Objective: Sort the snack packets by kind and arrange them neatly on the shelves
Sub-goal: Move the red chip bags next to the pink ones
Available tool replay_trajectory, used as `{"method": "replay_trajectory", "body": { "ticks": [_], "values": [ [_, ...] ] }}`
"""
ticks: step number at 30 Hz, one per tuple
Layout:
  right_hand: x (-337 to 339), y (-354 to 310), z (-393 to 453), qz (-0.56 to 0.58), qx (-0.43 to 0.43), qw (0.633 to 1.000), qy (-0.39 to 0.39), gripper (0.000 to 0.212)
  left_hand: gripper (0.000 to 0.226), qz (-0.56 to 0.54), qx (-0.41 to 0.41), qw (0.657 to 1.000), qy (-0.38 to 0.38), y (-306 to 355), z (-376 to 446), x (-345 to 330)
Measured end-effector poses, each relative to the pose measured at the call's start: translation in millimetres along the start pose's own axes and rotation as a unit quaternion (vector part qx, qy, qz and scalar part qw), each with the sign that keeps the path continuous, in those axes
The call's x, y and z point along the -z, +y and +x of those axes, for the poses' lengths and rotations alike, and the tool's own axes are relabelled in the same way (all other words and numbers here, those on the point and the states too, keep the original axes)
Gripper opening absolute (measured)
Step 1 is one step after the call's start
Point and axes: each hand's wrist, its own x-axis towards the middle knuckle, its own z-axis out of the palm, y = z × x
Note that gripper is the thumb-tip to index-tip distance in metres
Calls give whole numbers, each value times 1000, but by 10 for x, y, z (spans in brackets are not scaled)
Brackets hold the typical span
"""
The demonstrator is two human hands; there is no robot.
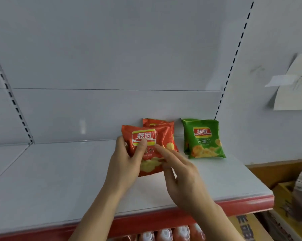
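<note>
White shelf (pixel 59 171) with a red front edge carries the packets. Left hand (pixel 124 160) grips the front red packet (pixel 146 153); right hand (pixel 179 173) touches it with straight fingers. Another red packet (pixel 161 126) stands behind; a green packet (pixel 204 138) stands apart, rightward.

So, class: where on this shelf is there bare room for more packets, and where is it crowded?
Free: the shelf left of the red packet held by the left hand, out to the left upright. Crowded: the right end, with a second red packet behind, the green packet and the right hand.
</note>
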Motion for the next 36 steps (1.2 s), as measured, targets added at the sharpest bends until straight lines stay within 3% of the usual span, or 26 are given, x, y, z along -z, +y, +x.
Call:
{"method": "replay_trajectory", "body": {
  "ticks": [3, 5, 9, 12, 15, 18, 21, 23, 26, 30, 32, 36],
  "values": [
    [-17, -4, 104, 51, -78, 995, 36, 47, 43, 26, 8, 997, 73, -68, 1, 117],
    [-59, 81, 208, -16, -149, 987, 60, 42, 45, 37, 16, 995, 95, -108, 0, 215],
    [-181, 243, 405, -267, -252, 925, -100, 77, 60, 76, 2, 994, 79, -169, -29, 344],
    [-224, 271, 468, -296, -242, 917, -116, 68, 47, 81, 3, 993, 82, -174, -22, 376],
    [-200, 300, 474, -233, -219, 945, -66, 57, 30, 58, 38, 995, 66, -202, 15, 425],
    [-102, 265, 409, -142, -183, 972, 51, 52, 34, 51, 47, 996, 65, -214, 69, 496],
    [37, 171, 394, -27, -170, 973, 154, 49, 38, 50, 44, 995, 70, -192, 131, 520],
    [11, 46, 372, 30, -137, 981, 136, 48, 31, 36, 41, 997, 63, -179, 162, 492],
    [-233, -100, 246, 22, -78, 995, 51, 47, 26, -46, 65, 997, 10, -79, 126, 408],
    [-405, -177, 166, -12, -66, 997, 45, 45, 70, -91, 81, 991, -57, -28, 93, 355],
    [-394, -219, 191, -21, -51, 998, 28, 44, 81, -98, 83, 990, -66, -43, 111, 347],
    [-289, -174, 303, 73, -108, 992, 4, 41, 67, -84, 74, 993, -46, -42, 140, 373]
  ]
}}
